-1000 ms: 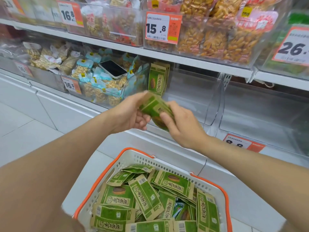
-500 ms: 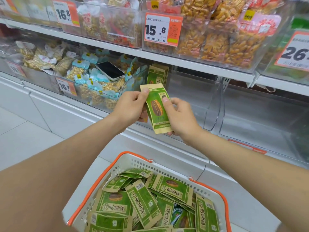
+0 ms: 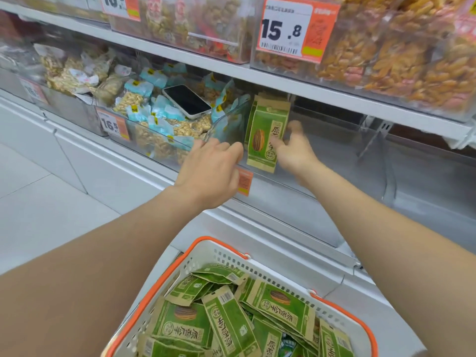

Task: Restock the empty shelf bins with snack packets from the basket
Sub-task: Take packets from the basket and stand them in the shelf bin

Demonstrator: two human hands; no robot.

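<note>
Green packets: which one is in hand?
The upright front packet, pinched by the right hand; the others stand behind it or lie in the basket.

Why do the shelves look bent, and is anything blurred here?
Head view: the wide-angle lens bows the shelf edge; the right hand pinching the green packet is softly motion-blurred, as is the price tag at top left; the packets in the basket read sharp; light is even, with faint sheen on the clear bin wall.
</note>
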